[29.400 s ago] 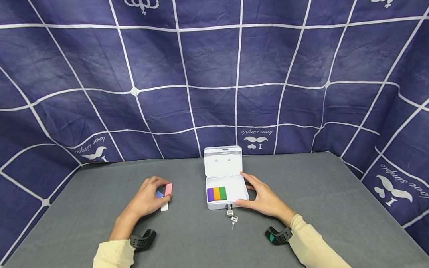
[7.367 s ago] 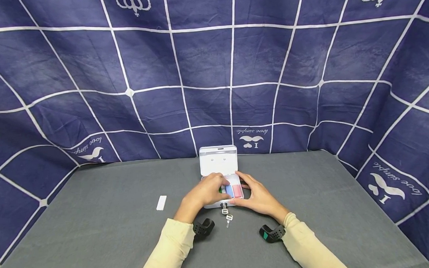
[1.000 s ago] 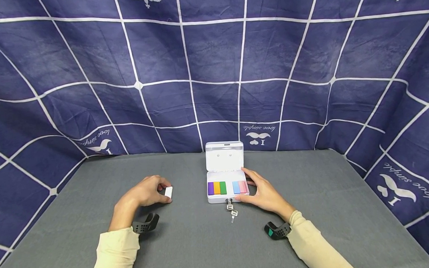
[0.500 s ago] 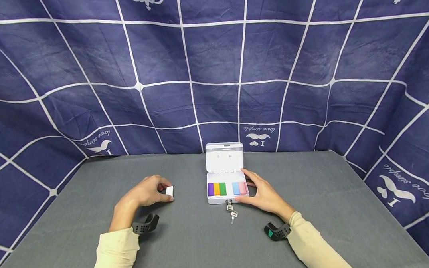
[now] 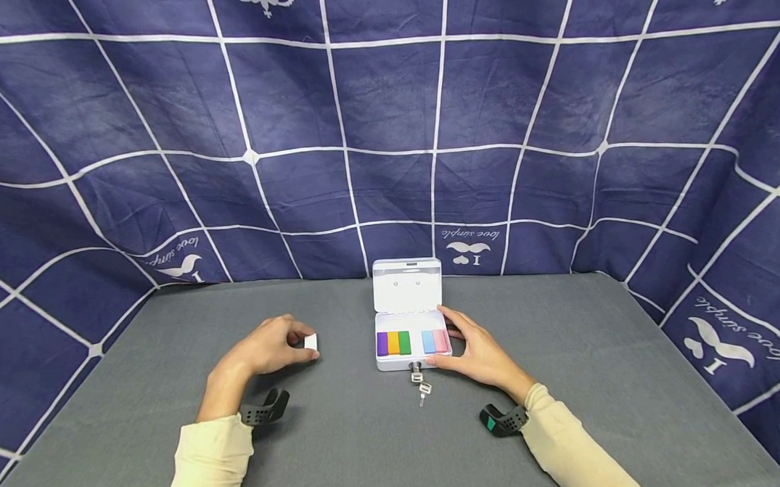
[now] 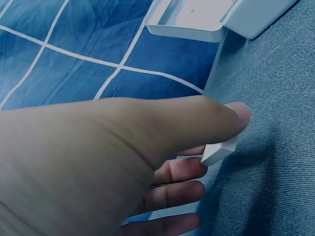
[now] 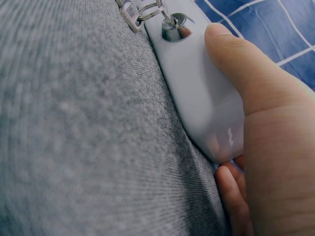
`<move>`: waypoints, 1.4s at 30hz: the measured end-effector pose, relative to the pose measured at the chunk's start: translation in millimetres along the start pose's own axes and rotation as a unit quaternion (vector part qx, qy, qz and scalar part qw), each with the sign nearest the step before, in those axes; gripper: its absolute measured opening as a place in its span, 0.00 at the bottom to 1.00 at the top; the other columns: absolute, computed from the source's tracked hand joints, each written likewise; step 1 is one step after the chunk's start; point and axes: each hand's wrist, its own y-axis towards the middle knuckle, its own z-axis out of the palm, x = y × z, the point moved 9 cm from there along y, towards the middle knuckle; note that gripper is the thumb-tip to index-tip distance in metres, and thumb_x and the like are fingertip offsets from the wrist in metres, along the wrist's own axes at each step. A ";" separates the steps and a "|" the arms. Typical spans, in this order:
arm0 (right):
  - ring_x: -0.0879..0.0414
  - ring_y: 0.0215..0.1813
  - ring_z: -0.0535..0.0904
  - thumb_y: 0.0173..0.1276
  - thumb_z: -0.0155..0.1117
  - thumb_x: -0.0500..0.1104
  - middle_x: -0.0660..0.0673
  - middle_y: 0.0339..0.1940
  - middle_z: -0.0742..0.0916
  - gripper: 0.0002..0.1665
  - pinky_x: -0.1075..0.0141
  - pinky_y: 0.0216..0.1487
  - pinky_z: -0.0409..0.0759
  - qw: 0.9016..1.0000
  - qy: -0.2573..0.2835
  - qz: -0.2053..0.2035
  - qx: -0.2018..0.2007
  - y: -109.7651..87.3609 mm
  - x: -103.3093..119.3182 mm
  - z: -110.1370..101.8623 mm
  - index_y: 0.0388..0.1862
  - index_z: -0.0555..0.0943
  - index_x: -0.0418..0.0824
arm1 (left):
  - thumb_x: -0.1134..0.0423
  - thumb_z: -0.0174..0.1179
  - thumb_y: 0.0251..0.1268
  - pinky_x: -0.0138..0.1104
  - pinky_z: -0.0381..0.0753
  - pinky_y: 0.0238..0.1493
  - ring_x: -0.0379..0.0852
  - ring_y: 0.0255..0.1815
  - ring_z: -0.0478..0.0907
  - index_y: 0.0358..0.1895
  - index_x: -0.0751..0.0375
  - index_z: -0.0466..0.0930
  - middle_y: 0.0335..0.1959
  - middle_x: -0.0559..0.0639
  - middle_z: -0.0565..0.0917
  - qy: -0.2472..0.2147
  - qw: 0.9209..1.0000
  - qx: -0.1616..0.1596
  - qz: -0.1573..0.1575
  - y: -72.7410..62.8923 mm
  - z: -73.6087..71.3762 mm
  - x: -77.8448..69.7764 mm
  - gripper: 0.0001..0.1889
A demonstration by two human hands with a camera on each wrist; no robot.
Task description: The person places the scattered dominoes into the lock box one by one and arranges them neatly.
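My left hand (image 5: 270, 347) pinches a white rectangular block (image 5: 311, 342) between thumb and fingertips, left of the box. In the left wrist view the thumb covers much of this white block (image 6: 219, 151). My right hand (image 5: 476, 347) grips the right side of an open white metal lockbox (image 5: 414, 321), its thumb along the front edge and fingers round the back right. Purple (image 5: 383, 343), orange (image 5: 394, 343) and green (image 5: 404, 342) blocks stand side by side at the box's left. Light blue (image 5: 428, 341) and pink (image 5: 441, 341) blocks lie at its right, with a gap between the groups.
A key sits in the lock (image 7: 174, 27) on the box's front, and a second key (image 5: 425, 391) hangs from its ring onto the grey cloth-covered table (image 5: 359, 434). A blue curtain (image 5: 385, 127) with white lines rises behind the table.
Since the oldest frame, the blue and pink blocks have gone into the box. The white block, earlier lying on the table, is in my left hand and has shifted slightly right. My right hand stays put.
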 end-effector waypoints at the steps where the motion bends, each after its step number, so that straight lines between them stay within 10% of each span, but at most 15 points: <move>1: 0.51 0.64 0.81 0.53 0.78 0.62 0.45 0.73 0.74 0.58 0.59 0.66 0.78 1.000 0.000 0.001 0.000 0.0 0.0 0.0 0.78 0.61 0.49 | 0.54 0.74 0.54 0.42 0.81 0.45 0.49 0.43 0.81 0.49 0.64 0.87 0.39 0.53 0.84 -0.001 1.000 -0.001 0.000 -0.2 -0.3 -0.4 0.21; 42: 0.50 0.64 0.81 0.53 0.78 0.63 0.44 0.73 0.74 0.59 0.57 0.67 0.78 1.000 -0.006 0.003 0.000 -0.3 -2.2 0.8 0.79 0.61 0.49 | 0.52 0.70 0.59 0.38 0.77 0.42 0.47 0.42 0.80 0.51 0.63 0.86 0.40 0.52 0.84 -0.013 0.999 -0.044 0.025 3.6 -8.9 -14.1 0.21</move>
